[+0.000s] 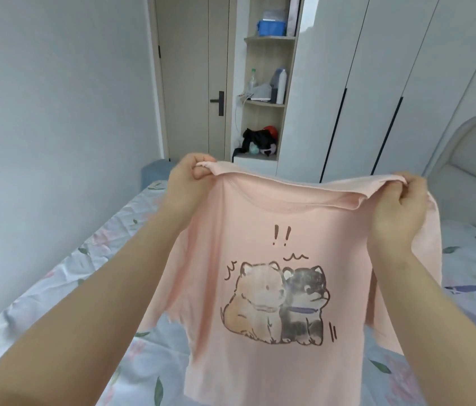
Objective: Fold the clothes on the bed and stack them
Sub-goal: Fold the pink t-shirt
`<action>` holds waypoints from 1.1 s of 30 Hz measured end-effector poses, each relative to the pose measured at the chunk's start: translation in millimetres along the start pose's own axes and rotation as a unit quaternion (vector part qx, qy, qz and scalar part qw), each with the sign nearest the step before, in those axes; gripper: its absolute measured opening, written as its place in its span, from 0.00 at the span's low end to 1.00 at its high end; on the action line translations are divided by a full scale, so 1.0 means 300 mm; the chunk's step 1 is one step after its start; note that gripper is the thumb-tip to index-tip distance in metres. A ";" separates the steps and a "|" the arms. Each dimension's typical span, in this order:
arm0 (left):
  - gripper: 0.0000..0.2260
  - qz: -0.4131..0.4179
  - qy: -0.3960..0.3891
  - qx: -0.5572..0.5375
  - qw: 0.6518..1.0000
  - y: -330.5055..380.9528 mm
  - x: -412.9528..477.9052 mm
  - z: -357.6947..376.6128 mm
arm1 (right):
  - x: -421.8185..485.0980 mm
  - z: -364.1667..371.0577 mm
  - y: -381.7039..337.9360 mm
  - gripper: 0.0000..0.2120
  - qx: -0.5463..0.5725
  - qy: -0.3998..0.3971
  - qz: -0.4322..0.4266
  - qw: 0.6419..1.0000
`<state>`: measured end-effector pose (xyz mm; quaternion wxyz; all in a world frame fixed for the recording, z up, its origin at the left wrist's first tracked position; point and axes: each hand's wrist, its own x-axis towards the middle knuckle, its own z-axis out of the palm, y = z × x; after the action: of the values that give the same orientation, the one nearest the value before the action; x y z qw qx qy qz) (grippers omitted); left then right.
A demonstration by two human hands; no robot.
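Note:
A pink T-shirt (260, 230) with a print of two cartoon dogs hangs in the air in front of me, spread wide with the print facing me. My left hand (191, 180) pinches its left shoulder. My right hand (400, 206) grips the right shoulder, fingers curled round the bunched cloth. The shirt's hem hangs down over the bed (64, 276), which has a pale floral sheet. Both sleeves droop at the sides.
A padded headboard (471, 171) rises at the right. White wardrobe doors (377, 83) stand behind the bed, and an open shelf unit (266, 104) holds bottles and a bag. A closed door (196, 77) is at the back.

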<state>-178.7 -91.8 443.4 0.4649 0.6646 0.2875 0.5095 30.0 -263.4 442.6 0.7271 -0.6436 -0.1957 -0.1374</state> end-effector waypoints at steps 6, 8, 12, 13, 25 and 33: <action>0.16 -0.131 -0.078 0.047 0.987 -0.329 0.034 0.121 | -0.007 0.033 0.347 0.14 -0.134 -0.037 0.110 0.984; 0.18 -0.172 -0.091 0.056 0.979 -0.440 0.060 0.159 | -0.003 0.065 0.454 0.14 -0.162 -0.043 0.143 0.975; 0.19 -0.230 -0.127 0.086 0.961 -0.672 0.167 0.232 | 0.020 0.184 0.675 0.14 -0.211 -0.050 0.191 0.957; 0.19 -0.245 -0.139 0.093 0.955 -0.738 0.202 0.250 | 0.032 0.222 0.735 0.14 -0.232 -0.055 0.200 0.951; 0.44 -0.321 -0.346 0.087 0.877 -1.438 0.613 0.568 | 0.273 0.607 1.386 0.32 -0.247 -0.196 0.298 0.901; 0.37 -0.345 -0.315 0.289 0.836 -1.804 0.338 0.498 | -0.131 0.617 1.710 0.32 -0.416 -0.509 0.339 0.673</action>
<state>43.9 164.2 -15.1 0.4629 0.7507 0.4705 -0.0268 206.8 -13.7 -10.5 0.1681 -0.8717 -0.2267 0.4005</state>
